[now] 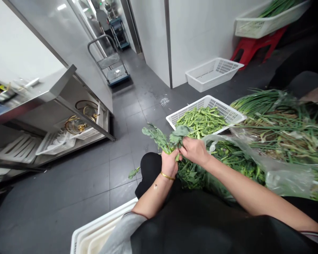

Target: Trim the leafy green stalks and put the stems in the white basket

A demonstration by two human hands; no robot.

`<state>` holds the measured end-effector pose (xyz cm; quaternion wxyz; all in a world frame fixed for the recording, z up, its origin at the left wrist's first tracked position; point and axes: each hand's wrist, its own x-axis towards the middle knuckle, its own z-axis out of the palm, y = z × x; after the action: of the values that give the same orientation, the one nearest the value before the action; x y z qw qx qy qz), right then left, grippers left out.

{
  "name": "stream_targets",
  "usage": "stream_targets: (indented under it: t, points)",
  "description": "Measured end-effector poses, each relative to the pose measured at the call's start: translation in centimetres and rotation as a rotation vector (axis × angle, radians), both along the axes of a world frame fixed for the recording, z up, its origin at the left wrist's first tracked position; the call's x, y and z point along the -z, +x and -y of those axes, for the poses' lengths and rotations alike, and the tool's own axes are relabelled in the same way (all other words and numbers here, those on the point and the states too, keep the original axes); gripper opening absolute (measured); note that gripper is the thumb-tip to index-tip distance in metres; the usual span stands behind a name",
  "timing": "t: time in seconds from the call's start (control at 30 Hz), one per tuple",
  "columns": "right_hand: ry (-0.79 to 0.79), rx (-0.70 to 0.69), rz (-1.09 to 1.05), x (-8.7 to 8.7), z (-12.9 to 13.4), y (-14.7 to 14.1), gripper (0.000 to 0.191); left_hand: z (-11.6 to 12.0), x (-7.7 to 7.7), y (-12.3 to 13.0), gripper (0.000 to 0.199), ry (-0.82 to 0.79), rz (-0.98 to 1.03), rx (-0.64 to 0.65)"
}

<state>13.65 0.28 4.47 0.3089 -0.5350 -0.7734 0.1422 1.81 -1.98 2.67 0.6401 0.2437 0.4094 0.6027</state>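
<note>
My left hand [170, 164] is closed round the stem of a leafy green vegetable stalk [159, 138], whose leaves fan out above the fist. Fingers of my right hand [193, 150] pinch at the same stalk's leaf [180, 133], just right of the left hand. Beyond the hands, a white perforated basket [234, 116] holds a heap of trimmed green stems [201, 120]. Below my right forearm, an open clear plastic bag [281, 176] surrounds more untrimmed leafy greens [230, 157].
Spring onions [288, 130] lie heaped at right. Another white basket [214, 74] stands by the wall, near a red stool [251, 46] bearing a basket of greens. Stacked white crates [95, 233] sit at lower left. A steel table [69, 91] and trolley [116, 72] stand farther left.
</note>
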Motion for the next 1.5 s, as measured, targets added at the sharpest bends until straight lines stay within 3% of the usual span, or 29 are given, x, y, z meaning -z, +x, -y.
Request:
stream_targets:
  t: [0.07, 0.1, 0.2, 0.3, 0.37, 0.47, 0.57, 0.63, 0.73, 0.8, 0.9, 0.97, 1.03, 1.1, 1.17, 1.23, 1.37, 1.5]
  points:
    - [0.067, -0.121, -0.063, 0.9, 1.6, 0.4, 0.023, -0.3, -0.1, -0.7, 0.029, -0.089, 0.122, 0.074]
    - [0.029, -0.124, -0.135, 1.2, 2.2, 0.8, 0.026, -0.5, -0.3, -1.2, 0.028, -0.137, 0.185, 0.112]
    - [-0.298, 0.011, -0.401, 1.2, 2.0, 1.8, 0.044, -0.7, -1.0, -2.2, 0.026, -0.206, 0.292, 0.198]
    - [-0.522, -0.009, -0.533, 0.4, -0.3, 1.8, 0.045, -0.2, -1.1, -1.8, 0.028, -0.158, 0.221, 0.244]
    - [-0.458, 0.04, -0.447, 0.1, -1.4, 1.1, 0.038, 0.1, -0.8, -0.9, 0.031, -0.1, 0.127, 0.221]
    - [-0.149, 0.141, -0.158, 0.7, -0.5, -0.1, 0.024, -0.1, -0.4, 0.1, 0.032, -0.045, 0.059, 0.108]
    - [0.1, -0.111, -0.019, 2.3, 2.3, -0.3, 0.018, -1.0, -0.6, -0.8, 0.025, -0.096, 0.115, 0.084]
    - [0.069, -0.233, 0.021, 3.4, 3.6, 0.5, 0.016, -1.5, -1.0, -2.2, 0.022, -0.146, 0.157, 0.139]
    - [-0.151, -0.196, 0.098, 3.6, 3.1, 2.1, 0.028, -1.4, -1.3, -4.1, 0.022, -0.219, 0.227, 0.277]
    - [-0.3, -0.189, 0.005, 2.5, 1.4, 2.7, 0.042, -0.8, -1.2, -4.4, 0.023, -0.237, 0.268, 0.351]
    - [-0.468, -0.16, -0.283, -0.1, -0.7, 2.2, 0.036, 0.0, -0.8, -3.7, 0.027, -0.171, 0.266, 0.383]
    - [-0.417, -0.057, -0.308, -1.4, -0.9, 1.3, 0.036, 0.3, -0.6, -2.8, 0.033, -0.125, 0.22, 0.364]
    - [-0.193, 0.032, -0.167, -1.8, 0.2, 0.4, 0.036, 0.4, -0.3, -2.0, 0.035, -0.108, 0.152, 0.304]
    - [0.03, -0.013, -0.005, -1.6, 2.1, 0.0, 0.032, 0.4, -0.1, -1.5, 0.035, -0.095, 0.091, 0.211]
    - [0.071, -0.13, 0.07, -1.4, 3.5, 0.4, 0.026, 0.3, 0.2, -1.3, 0.035, -0.062, 0.03, 0.154]
    - [-0.072, -0.151, 0.041, -1.5, 3.6, 1.5, 0.024, 0.3, 0.6, -1.3, 0.033, -0.012, -0.044, 0.143]
    - [-0.404, 0.07, -0.196, -1.9, 0.4, 3.2, 0.045, 0.6, 1.0, -1.0, 0.033, 0.057, -0.178, 0.142]
    - [-0.549, 0.105, -0.557, -0.4, -1.9, 2.1, 0.048, 1.0, 0.7, -0.1, 0.034, 0.053, -0.175, 0.138]
